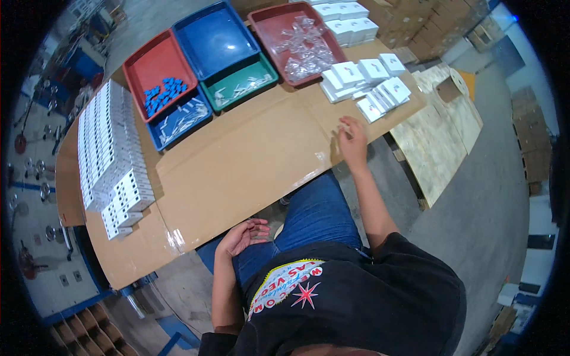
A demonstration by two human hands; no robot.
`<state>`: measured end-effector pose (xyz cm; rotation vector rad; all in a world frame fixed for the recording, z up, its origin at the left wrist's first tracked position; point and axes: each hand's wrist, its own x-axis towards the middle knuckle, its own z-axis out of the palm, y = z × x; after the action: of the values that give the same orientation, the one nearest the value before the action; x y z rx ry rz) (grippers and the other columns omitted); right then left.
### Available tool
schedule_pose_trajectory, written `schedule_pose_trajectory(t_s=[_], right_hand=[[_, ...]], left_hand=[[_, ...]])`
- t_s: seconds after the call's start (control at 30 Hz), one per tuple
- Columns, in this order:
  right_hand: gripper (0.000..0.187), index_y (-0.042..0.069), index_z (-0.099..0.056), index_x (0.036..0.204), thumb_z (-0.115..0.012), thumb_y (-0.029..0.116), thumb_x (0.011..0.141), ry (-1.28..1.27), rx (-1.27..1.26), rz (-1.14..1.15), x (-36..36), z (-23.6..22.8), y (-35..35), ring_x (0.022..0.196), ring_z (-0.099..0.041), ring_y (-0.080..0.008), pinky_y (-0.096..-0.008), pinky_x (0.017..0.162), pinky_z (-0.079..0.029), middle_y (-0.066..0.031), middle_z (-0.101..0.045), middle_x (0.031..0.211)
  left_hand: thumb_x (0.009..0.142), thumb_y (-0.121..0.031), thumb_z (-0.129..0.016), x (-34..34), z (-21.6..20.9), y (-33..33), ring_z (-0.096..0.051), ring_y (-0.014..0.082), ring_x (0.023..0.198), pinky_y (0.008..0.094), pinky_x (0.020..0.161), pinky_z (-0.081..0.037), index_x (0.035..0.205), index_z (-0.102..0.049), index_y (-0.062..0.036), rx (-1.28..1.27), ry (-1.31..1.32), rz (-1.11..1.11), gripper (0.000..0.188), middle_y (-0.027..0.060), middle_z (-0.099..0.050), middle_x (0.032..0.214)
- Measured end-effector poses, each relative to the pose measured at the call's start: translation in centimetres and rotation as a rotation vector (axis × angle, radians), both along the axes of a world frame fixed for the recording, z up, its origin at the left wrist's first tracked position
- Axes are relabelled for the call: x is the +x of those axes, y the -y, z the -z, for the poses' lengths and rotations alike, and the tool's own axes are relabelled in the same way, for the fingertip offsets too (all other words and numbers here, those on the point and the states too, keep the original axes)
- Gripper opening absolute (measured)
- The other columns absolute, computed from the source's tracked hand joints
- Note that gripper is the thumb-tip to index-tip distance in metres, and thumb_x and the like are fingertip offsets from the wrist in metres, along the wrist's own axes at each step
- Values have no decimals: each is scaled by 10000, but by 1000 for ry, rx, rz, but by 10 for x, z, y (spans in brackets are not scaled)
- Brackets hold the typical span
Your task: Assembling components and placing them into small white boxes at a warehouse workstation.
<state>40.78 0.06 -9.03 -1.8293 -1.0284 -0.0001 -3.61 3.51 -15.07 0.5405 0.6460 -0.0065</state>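
Observation:
My left hand rests in my lap by the table's near edge, palm turned up and fingers stretched, with nothing in it. My right hand is over the right end of the cardboard-covered table. Its fingers are loosely bent and slightly apart, and I see nothing in them. Nearest to it, just beyond the fingertips, lie small flat white boxes in uneven piles. A tall block of stacked white pieces with dark square openings stands at the table's left end.
Along the far edge are a red tray with blue parts, blue trays, a green tray with small pale parts, and another red tray holding clear plastic pieces. More white boxes are stacked behind. A plywood-topped pallet stands right.

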Motion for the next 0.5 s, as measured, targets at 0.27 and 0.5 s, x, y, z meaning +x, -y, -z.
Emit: schedule_pose_trajectory(t_s=[0.27,0.5], right_hand=[[342,49,-674,1217,-717,142,891,295,5,417,136,-26,32,1322,-507,-395,-464,1116,-410,-225,-536,1405],[738,44,-530,1424,-848,340,828,191,-61,429,214,-26,27,1439,-399,-427,-498,1170,-358,-281,-451,1504]], left_hand=[[1100,-347,-439,8,11,-10,-662,295,1158,477,1034,-544,1405,-537,-32,-30,-115,116,450,158,-652,1260],[1103,-337,-437,6,12,-10,-665,290,1157,485,1030,-547,1419,-521,-37,-48,-95,76,443,158,-653,1269]])
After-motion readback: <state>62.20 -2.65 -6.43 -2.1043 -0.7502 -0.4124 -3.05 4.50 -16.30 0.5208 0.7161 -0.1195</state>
